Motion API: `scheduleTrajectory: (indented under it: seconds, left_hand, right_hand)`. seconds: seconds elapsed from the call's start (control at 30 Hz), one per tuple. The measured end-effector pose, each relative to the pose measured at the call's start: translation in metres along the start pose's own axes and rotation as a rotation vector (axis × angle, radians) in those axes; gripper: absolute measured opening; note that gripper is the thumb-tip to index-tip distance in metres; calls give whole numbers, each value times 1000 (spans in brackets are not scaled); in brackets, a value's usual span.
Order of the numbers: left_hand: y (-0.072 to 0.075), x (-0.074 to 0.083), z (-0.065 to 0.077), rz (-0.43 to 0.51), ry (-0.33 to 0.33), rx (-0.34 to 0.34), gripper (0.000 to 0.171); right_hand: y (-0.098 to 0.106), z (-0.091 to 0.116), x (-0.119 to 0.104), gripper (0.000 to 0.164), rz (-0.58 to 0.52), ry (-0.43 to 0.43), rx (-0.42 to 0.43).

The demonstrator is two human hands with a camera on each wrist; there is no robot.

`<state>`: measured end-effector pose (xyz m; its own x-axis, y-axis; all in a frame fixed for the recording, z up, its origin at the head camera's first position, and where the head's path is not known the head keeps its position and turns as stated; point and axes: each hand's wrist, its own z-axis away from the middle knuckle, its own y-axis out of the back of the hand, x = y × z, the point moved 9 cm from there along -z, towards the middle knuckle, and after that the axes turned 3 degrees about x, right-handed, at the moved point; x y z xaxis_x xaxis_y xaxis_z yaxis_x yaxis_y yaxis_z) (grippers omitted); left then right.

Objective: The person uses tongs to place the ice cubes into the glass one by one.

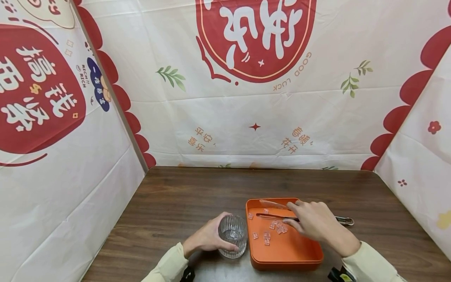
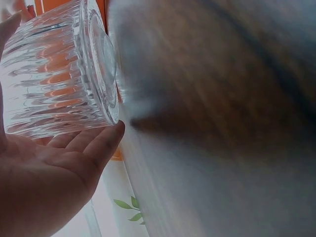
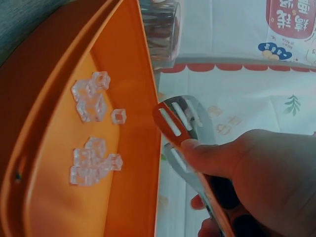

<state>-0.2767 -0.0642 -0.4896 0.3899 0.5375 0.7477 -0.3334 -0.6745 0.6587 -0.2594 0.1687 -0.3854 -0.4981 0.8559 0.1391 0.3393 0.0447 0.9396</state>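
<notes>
My left hand point(image 1: 208, 235) grips a clear ribbed glass point(image 1: 232, 239), thumb on the near side and fingers round the back. The glass stands upright beside the left wall of an orange tray point(image 1: 282, 263); a small clear shape shows in its bottom. With my right hand point(image 1: 313, 220) I hold metal tongs point(image 1: 276, 216) with slotted heads, their looped end point(image 1: 347, 221) sticking out to the right. The two tong arms are spread apart over the tray's far part, nothing between them. Clear ice-like cubes point(image 3: 89, 160) lie in loose clusters on the tray floor.
A dark wood-grain table point(image 1: 169, 203) bears the tray and glass. Printed white cloth point(image 1: 225, 113) closes off the back, and more cloth point(image 1: 70, 188) hangs along the left and right sides.
</notes>
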Motion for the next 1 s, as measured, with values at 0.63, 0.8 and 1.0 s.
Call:
scheduleTrajectory:
  seconds: [0.63,0.8,1.0]
  left_hand:
    - [0,1,-1,6,11,-11,85]
    - [0,0,0,-2,18,-12,85]
    - [0,-2,0,-13,33,-16,86]
  right_hand:
    - [-35,-4,11,46,2,-49,-120]
    - [-42,-5,12,46,-1,-57,-150]
    - [-49,-6,13,45,-9,-65,-169]
